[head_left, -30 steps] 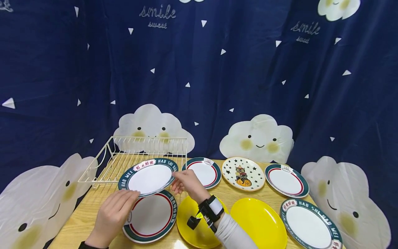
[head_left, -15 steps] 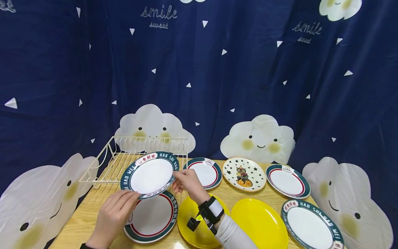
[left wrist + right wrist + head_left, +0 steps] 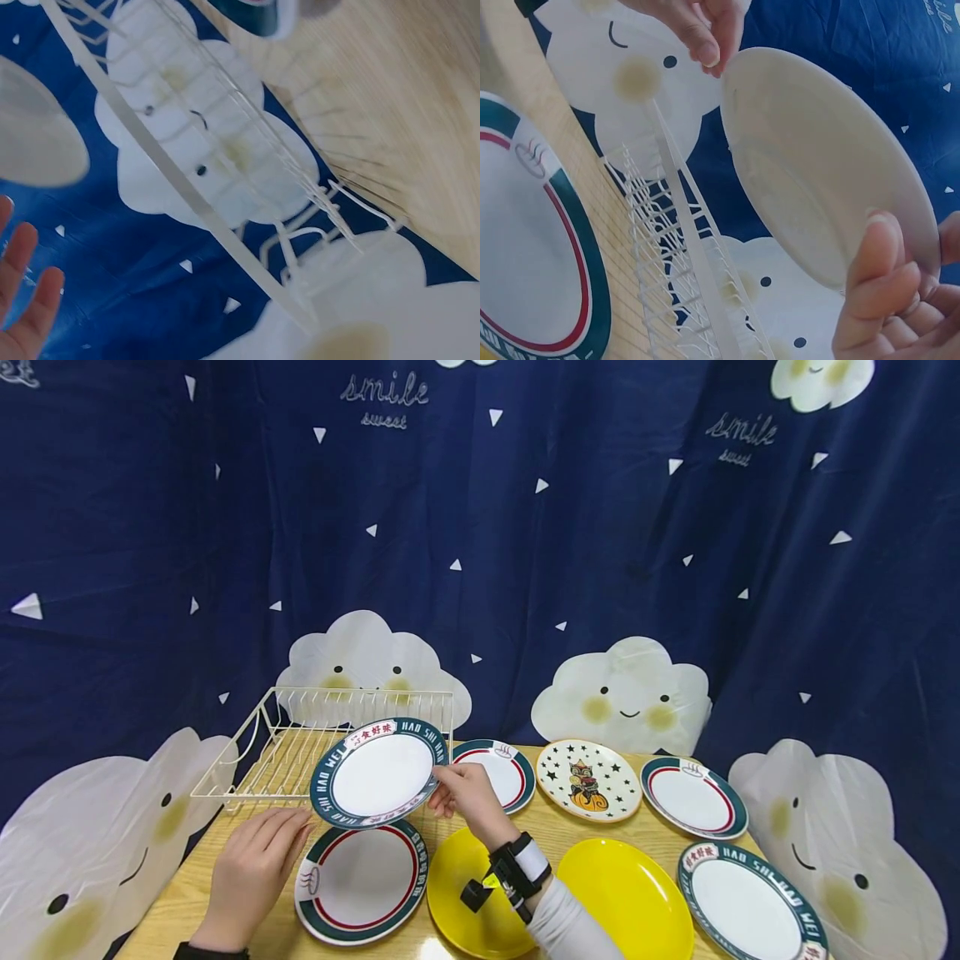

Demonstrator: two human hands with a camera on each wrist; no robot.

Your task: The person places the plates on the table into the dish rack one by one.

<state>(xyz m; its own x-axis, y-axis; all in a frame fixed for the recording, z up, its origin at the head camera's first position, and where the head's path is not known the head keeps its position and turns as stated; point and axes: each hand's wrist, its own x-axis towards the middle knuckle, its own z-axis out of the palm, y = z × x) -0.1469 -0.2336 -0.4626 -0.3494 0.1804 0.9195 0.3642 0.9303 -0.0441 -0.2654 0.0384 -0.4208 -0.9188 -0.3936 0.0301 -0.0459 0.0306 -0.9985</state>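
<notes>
My right hand (image 3: pixel 474 800) pinches the right rim of a white plate (image 3: pixel 382 774) with a dark green lettered border. It holds the plate tilted above the table, in front of the dish rack (image 3: pixel 255 760). The right wrist view shows the plate's pale underside (image 3: pixel 810 157), with thumb and fingers at its lower edge. Just left of the plate is my left hand (image 3: pixel 251 868), its fingertips a little off the rim. Its fingers (image 3: pixel 46 300) look extended in the left wrist view. Below the held plate lies another green-rimmed plate (image 3: pixel 363 881) with a red ring.
Two yellow plates (image 3: pixel 626 902) lie along the front, one partly under my right wrist. Behind them are a red-ringed plate (image 3: pixel 498 772), a cat-patterned plate (image 3: pixel 588 781) and another red-ringed plate (image 3: pixel 693 797). A lettered plate (image 3: pixel 750 902) lies front right. A blue curtain (image 3: pixel 495 527) hangs behind the table.
My left hand has let go of the held plate and drawn back to the left. The plate, in my right hand alone, has shifted right and slightly up.
</notes>
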